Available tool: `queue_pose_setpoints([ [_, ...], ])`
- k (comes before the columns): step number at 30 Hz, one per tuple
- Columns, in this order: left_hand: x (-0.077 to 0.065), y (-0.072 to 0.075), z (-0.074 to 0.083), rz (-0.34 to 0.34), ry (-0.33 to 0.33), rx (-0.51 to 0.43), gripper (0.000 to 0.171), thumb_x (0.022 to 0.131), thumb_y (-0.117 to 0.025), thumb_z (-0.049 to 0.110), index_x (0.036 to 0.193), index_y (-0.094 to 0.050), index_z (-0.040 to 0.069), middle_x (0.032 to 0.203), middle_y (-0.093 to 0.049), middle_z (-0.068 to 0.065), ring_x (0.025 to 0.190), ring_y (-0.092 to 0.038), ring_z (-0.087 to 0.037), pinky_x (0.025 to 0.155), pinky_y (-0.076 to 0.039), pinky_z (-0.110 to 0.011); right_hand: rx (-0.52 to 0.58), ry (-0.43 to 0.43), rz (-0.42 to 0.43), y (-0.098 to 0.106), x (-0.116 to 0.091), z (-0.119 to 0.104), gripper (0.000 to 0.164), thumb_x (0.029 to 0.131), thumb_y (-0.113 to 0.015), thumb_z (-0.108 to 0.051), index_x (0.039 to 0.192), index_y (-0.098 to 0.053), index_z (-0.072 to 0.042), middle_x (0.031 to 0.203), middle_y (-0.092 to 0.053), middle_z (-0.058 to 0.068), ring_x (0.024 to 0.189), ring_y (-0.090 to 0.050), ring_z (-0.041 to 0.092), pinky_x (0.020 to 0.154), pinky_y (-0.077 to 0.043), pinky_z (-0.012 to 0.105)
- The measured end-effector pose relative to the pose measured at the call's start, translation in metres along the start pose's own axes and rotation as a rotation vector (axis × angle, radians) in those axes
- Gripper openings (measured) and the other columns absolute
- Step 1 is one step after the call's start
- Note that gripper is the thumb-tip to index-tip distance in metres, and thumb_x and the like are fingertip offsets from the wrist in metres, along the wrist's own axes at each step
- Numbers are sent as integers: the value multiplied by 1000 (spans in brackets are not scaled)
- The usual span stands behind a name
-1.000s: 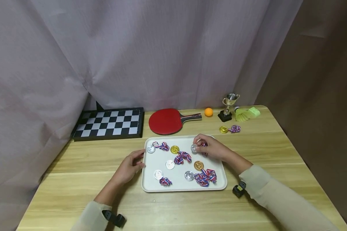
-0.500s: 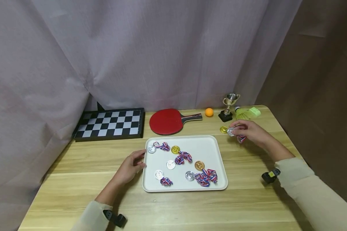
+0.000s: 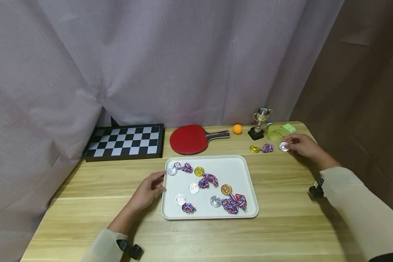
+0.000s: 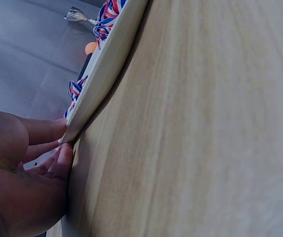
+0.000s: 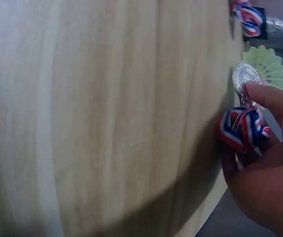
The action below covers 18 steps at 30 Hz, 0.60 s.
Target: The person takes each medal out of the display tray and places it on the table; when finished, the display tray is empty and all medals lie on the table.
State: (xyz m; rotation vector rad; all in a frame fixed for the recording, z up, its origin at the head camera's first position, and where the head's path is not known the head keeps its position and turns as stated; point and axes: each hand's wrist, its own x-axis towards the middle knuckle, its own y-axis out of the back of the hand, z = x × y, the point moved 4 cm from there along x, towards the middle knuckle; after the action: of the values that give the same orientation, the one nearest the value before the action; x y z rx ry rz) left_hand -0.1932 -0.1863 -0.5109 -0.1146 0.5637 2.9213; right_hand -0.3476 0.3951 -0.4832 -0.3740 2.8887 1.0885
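Note:
At the right end of the table, my right hand (image 3: pixel 302 145) pinches a silver medal (image 3: pixel 283 146) between thumb and fingers. Its striped ribbon (image 5: pixel 241 129) is bunched against the fingers in the right wrist view. Just left of it lies a gold medal (image 3: pixel 254 149) with a bundled ribbon. My left hand (image 3: pixel 148 191) touches the left edge of a white tray (image 3: pixel 235 169) with its fingertips. On the tray are several medals with bunched red, white and blue ribbons, among them a gold medal (image 3: pixel 199 171), a bronze-coloured medal (image 3: pixel 226 189) and a silver medal (image 3: pixel 180 199).
Along the back of the table are a checkered board (image 3: pixel 124 142), a red table tennis paddle (image 3: pixel 189 139), an orange ball (image 3: pixel 237 128), a small trophy cup (image 3: pixel 260 118) and a yellow-green shuttlecock (image 3: pixel 275 131). A pale green block (image 3: pixel 289 128) sits beside the shuttlecock. A grey curtain hangs behind.
My right hand has lifted the silver medal from the tray's upper right and carried it right, past the gold medal on the table. The left hand has stayed at the tray's edge.

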Motion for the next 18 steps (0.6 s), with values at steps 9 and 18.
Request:
queue_pose_setpoints([
  [9,-1,0,1,6,4,4,58,92,-66,-12,148,-52,-3,145,-54,-21,128,-56,-34,101,-56,-29,-214,71,43,-4,5,-1,30,103,-63,-11,124,-66,10,112,-68,27,90,-60,16,70,-49,23],
  [18,-1,0,1,11,3,12,58,92,-67,-11,147,-52,-2,143,-55,-20,127,-57,-33,103,-56,-35,-223,57,33,-4,5,2,32,104,-62,-12,128,-66,9,121,-67,29,99,-61,15,75,-49,17],
])
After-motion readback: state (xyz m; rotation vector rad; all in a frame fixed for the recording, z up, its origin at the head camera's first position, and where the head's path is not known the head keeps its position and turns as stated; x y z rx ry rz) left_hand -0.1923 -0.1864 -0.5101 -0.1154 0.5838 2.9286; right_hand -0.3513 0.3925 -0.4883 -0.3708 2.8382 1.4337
